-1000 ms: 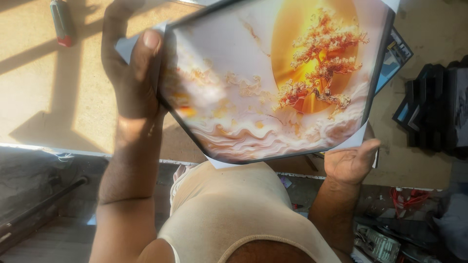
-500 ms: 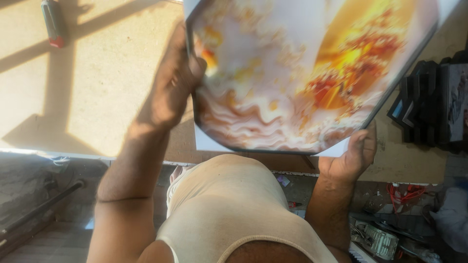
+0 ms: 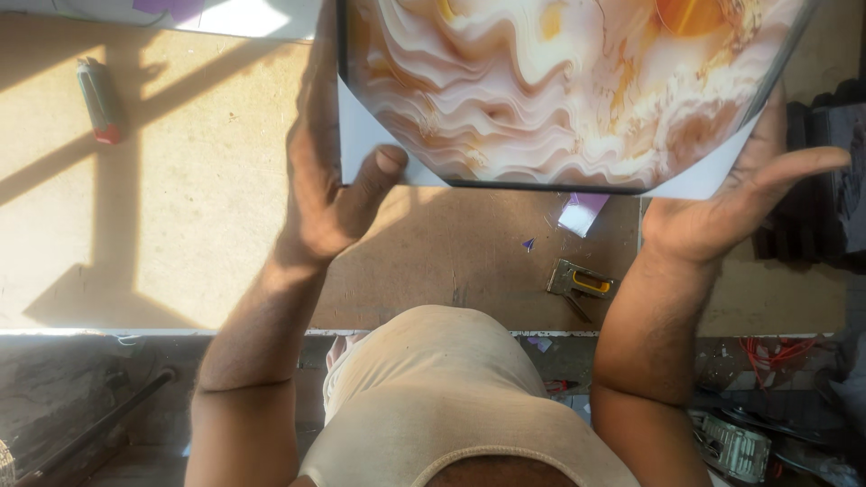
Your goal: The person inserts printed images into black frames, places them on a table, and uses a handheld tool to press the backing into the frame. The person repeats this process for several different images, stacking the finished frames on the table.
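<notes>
Your left hand (image 3: 329, 194) and right hand (image 3: 722, 212) grip a framed swirl print (image 3: 559, 90) at twelve o'clock above the counter (image 3: 180, 225); a staple gun (image 3: 580, 281) lies at four o'clock.

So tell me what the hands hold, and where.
Both hands hold a framed swirl-pattern picture: left hand at its lower left corner, right hand at its lower right.
</notes>
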